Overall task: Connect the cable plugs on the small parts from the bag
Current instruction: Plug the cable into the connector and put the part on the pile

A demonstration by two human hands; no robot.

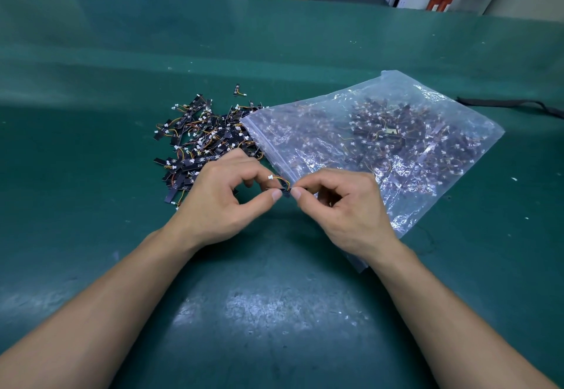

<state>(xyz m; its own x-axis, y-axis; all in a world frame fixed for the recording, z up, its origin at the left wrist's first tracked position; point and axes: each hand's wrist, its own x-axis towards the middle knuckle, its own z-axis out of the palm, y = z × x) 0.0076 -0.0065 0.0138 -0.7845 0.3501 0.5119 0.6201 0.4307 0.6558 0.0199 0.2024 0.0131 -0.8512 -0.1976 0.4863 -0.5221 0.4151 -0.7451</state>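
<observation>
The wide green bench mat (274,312) fills the view. Right of centre on it lies the clear zip bag (381,144), packed with small dark parts, its mouth facing left. Just beside that mouth, a loose pile of parts (195,144) spreads over the mat. In front, the hands meet: the left hand (219,202) and the right hand (345,205) each pinch, thumb against forefinger, one small part (285,191) held between them. Its orange wires loop up to a white plug (270,177) by the left fingertips; whether they touch is unclear.
</observation>
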